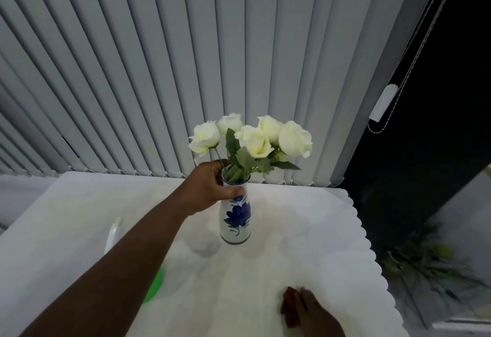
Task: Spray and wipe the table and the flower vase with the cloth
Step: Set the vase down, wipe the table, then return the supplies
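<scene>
Vase [236,219], upright mid-table [305,243] with the left hand [210,188] clamped round its neck, looks ceramic, slick, top-heavy and breakable, so grip low, while the right hand [310,310] presses a dark cloth [288,307] flat.

The surface [279,265] is white, with a scalloped edge along its right side, and it runs back to the foot of the vertical blinds. A white vase [235,221] painted with a blue flower stands upright near the middle. To the left, partly hidden behind an arm, stands a spray bottle [155,287] with a green body and a pale nozzle. Near the front right edge, something dark red [290,307] lies under a hand; it is too blurred to name.
</scene>
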The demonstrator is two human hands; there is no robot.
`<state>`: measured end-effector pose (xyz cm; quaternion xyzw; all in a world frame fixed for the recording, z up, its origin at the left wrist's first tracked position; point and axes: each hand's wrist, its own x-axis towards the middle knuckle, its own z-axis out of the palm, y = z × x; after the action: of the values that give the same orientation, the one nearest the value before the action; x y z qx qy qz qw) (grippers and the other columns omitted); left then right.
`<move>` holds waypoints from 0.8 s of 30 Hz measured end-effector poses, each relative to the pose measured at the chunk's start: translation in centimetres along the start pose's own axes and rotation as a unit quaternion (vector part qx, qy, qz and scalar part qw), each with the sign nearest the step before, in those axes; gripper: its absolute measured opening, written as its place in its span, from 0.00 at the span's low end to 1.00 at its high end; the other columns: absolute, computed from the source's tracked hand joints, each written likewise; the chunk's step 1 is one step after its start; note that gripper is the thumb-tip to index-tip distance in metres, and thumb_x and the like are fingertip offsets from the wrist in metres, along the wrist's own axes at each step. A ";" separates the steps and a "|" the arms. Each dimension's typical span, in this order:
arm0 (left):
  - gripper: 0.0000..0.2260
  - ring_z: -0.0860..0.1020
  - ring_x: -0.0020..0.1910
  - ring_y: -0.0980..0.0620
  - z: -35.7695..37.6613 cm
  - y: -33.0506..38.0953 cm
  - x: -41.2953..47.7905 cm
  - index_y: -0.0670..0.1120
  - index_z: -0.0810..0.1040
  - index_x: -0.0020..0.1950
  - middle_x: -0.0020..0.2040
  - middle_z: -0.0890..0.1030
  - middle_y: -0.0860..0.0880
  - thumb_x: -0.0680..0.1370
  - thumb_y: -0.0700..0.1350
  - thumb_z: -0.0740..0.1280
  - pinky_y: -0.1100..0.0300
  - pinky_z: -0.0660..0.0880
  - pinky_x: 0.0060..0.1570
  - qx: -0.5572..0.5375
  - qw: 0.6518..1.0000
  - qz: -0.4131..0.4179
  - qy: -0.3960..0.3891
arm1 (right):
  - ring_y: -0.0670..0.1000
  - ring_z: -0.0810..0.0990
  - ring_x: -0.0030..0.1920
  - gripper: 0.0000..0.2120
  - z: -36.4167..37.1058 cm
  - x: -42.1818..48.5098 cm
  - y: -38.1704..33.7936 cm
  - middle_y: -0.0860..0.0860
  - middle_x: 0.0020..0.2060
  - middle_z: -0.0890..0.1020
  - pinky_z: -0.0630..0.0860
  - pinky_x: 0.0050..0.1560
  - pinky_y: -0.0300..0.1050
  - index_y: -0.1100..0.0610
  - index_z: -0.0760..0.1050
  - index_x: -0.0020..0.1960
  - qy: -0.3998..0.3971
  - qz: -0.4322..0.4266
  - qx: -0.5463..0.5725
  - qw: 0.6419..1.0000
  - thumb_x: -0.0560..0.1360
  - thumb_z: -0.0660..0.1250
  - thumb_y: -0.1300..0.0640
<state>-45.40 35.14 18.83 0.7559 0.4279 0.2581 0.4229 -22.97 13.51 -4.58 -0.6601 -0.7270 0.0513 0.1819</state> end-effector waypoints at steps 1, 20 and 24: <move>0.20 0.82 0.51 0.52 0.1 -0.6 0.3 0.49 0.80 0.58 0.52 0.85 0.51 0.67 0.47 0.78 0.54 0.80 0.55 0.002 1.000 -0.007 0.005 | 0.43 0.85 0.33 0.23 0.5 -0.6 0.1 0.66 0.67 0.66 0.56 0.76 0.46 0.71 0.50 0.75 0.040 -0.028 -0.095 0.994 0.85 0.36 0.61; 0.26 0.82 0.52 0.52 2.3 -12.2 9.8 0.48 0.79 0.61 0.53 0.84 0.50 0.64 0.44 0.79 0.52 0.80 0.56 -0.038 0.996 -0.072 0.019 | 0.50 0.81 0.54 0.33 0.8 26.7 -2.2 0.52 0.62 0.81 0.77 0.54 0.41 0.51 0.72 0.70 -0.142 0.187 0.291 0.928 0.67 0.79 0.51; 0.25 0.82 0.54 0.49 2.5 -14.1 11.0 0.47 0.78 0.62 0.55 0.84 0.48 0.66 0.43 0.78 0.47 0.79 0.58 -0.068 0.994 -0.082 0.011 | 0.49 0.82 0.52 0.32 2.4 28.0 -1.4 0.49 0.59 0.83 0.77 0.53 0.42 0.48 0.74 0.68 -0.137 0.152 0.285 0.936 0.66 0.79 0.49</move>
<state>-44.03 47.49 5.74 0.6845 0.4747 0.2595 0.4886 -26.87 41.11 -0.84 -0.6695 -0.5909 0.3735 0.2512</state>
